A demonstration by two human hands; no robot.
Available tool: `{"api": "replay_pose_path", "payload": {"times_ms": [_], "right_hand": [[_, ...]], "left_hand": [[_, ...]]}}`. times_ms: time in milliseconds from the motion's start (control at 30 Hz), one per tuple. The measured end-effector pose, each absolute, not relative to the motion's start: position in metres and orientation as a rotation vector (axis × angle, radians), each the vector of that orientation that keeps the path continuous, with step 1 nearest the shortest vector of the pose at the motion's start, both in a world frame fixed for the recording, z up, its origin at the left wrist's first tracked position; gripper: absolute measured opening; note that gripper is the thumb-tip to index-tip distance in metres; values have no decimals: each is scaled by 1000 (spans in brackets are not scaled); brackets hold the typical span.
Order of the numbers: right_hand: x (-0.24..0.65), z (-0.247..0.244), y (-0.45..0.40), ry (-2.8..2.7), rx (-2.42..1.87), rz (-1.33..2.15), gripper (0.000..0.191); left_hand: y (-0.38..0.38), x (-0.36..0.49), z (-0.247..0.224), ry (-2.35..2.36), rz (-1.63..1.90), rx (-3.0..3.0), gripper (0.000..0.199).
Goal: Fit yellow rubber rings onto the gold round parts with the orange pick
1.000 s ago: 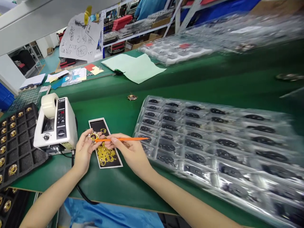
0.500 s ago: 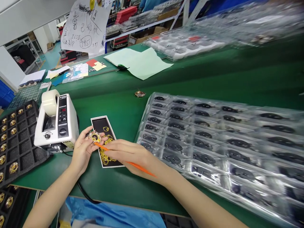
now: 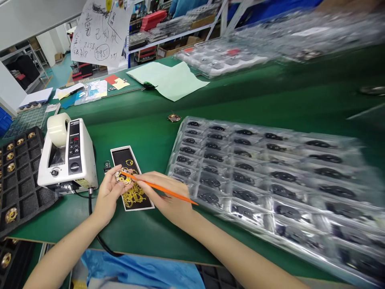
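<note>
Green worktop (image 3: 141, 235) spans the foreground. Fingers of the left hand (image 3: 108, 192) pinch a round gold part (image 3: 124, 179); those of the right hand (image 3: 164, 202) clasp an orange stick (image 3: 180, 197), tip at it. Underneath lies a box (image 3: 119, 156) of yellow rings (image 3: 132, 197).

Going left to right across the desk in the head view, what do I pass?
Black foam tray, white tape dispenser, left hand holding a round part, right hand holding an orange stick, clear plastic tray.

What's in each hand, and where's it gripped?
Left hand: a round part, held by its rim. Right hand: an orange stick, held nearer the end at that part.
</note>
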State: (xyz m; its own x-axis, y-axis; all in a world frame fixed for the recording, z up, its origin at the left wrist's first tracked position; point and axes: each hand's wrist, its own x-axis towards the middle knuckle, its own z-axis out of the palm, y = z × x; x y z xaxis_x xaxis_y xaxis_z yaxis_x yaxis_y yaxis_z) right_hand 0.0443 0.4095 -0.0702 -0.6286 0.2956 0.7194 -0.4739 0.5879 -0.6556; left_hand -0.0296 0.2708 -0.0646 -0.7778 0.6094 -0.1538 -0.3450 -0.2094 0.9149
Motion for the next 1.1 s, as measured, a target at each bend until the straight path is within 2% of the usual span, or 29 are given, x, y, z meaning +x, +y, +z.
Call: {"api": "replay_pose_path", "payload": {"times_ms": [133,267,400,467,533,633,767,900,1100], "right_hand": [[42,-76,410,-1986,217,1029,20],[41,-80,412,-2093,495,673,24],[41,-79,413,-2148,567,400,25],[42,-75,414,-2139,567,474,23],[44,-70,416,-2110,491,691,22],[48,-62,419,-2012,171,1033,20],[50,-59,422,-1910,-130,1251,19],[51,-59,424,-1902,-94,1219,21],[54,-61,422,-2000,26,888,31]], "left_hand": [[271,-28,-69,1440,2003,315,46],[271,-31,-68,1487,1974,263,43],[271,-33,-67,1490,1949,245,41],[272,-34,-66,1476,1947,233,41],[272,-36,-65,1467,1948,228,40],[272,-37,-62,1497,1926,243,39],[273,-36,-59,1568,1882,298,33],[273,-33,-58,1629,1881,367,22],[271,-32,-60,1690,1843,437,15]]}}
